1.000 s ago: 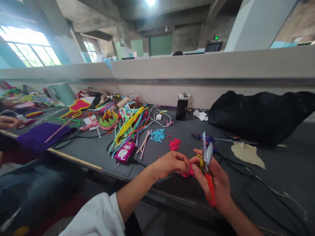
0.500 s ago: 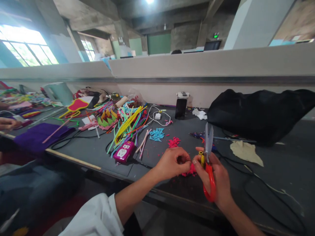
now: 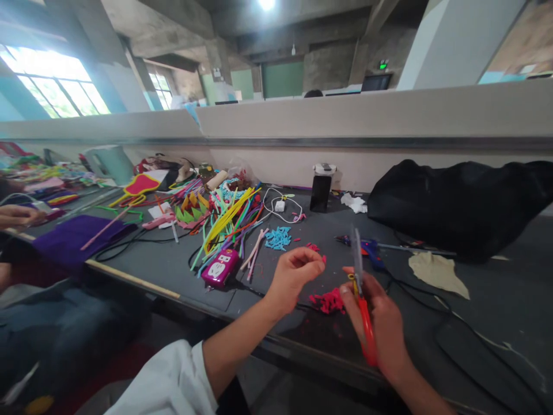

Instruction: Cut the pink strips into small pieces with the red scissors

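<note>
My left hand (image 3: 296, 279) is closed in a pinch over the table, with a short red pipe cleaner piece (image 3: 324, 260) at its fingertips. Just behind it lies a small pile of red pieces (image 3: 313, 247), partly covered by the hand. My right hand (image 3: 382, 317) is wrapped round a pair of scissors (image 3: 365, 323) with red handles, blades pointing up and slightly blurred. A yellow bit (image 3: 355, 283) shows by the scissors' pivot. Between the hands, near the table's front edge, is a bigger heap of red pieces (image 3: 330, 301).
Blue cut pieces (image 3: 277, 237), a purple power socket (image 3: 220, 268) and a bundle of coloured pipe cleaners (image 3: 228, 216) lie left. A dark phone (image 3: 319, 193) leans at the back. A black bag (image 3: 458, 207) fills the right rear. A co-worker's hand (image 3: 19, 216) shows far left.
My left hand has moved up and left, away from the scissors, toward the small red pile. The heap of red pieces between the hands is now uncovered. The scissors have turned slightly.
</note>
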The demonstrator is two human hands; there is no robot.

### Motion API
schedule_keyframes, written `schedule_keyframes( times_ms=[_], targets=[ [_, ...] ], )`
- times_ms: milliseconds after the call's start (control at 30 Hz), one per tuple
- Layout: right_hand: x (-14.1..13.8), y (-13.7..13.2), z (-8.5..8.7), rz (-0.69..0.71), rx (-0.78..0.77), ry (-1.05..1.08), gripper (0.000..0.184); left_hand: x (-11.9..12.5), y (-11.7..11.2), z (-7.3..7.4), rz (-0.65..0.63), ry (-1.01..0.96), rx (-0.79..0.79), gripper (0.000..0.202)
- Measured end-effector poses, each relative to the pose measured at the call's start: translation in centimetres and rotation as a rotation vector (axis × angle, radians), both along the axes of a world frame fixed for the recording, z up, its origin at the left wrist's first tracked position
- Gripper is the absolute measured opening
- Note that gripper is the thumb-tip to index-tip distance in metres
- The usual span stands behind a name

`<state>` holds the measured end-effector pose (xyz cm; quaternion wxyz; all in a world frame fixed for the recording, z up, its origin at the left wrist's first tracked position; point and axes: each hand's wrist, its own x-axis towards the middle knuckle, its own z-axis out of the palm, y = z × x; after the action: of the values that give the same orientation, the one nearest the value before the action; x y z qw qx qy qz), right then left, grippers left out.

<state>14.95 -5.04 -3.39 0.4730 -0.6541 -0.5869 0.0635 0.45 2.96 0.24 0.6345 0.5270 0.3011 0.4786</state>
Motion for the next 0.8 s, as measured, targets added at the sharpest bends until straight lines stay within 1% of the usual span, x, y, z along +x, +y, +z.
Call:
schedule_keyframes(
  times_ms=[100, 167, 233, 433, 600, 800],
  targets=[
    [-0.5, 0.1, -1.5, 0.053, -0.034, -0.043, 0.033, -0.1, 0.2, 0.3, 0.024, -0.171, -0.091, 0.010],
    [-0.8, 0.1, -2.4, 0.066, -0.080, -0.077, 0.035, -0.1, 0.2, 0.4, 0.039, -0.225, -0.122, 0.011],
    [-1.0, 0.0, -3.0, 0.061, -0.091, -0.105, 0.036, -0.1, 0.2, 0.4, 0.056, -0.261, -0.138, 0.012],
    [-1.3, -0.1, -3.0, 0.039, -0.089, -0.152, 0.033, -0.2, 0.0, 0.3, 0.063, -0.316, -0.160, 0.013],
    [-1.3, -0.1, -3.0, 0.021, -0.041, -0.179, 0.031, -0.1, 0.0, 0.1, 0.036, -0.362, -0.154, 0.011],
    [-1.3, -0.1, -3.6, 0.038, 0.046, -0.221, 0.030, -0.1, -0.1, 0.2, 0.033, -0.376, -0.152, 0.012]
  ],
)
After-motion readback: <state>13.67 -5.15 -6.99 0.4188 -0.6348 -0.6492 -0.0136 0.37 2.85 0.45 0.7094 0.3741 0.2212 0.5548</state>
